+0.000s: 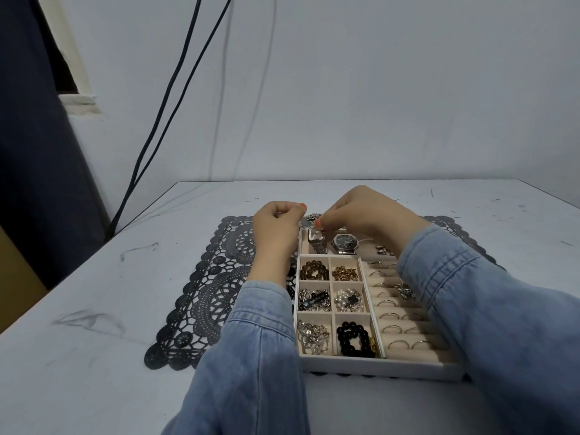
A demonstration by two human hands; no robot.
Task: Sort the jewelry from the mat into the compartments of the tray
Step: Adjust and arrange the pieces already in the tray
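Both hands meet just past the far edge of the tray point(379, 368), near the middle of the frame. The left hand point(277, 226) is curled shut and the right hand point(361, 211) pinches its fingertips together; a small silvery piece of jewelry point(309, 218) shows between them, though what each hand grips cannot be told. The tray sits on the black lace mat point(213, 277) on the pale surface point(78, 309), its compartments holding bracelets, rings and two watches point(344, 243)

right sleeve point(470, 296) hides tray point(376, 368) right side; pinched item between hands unclear
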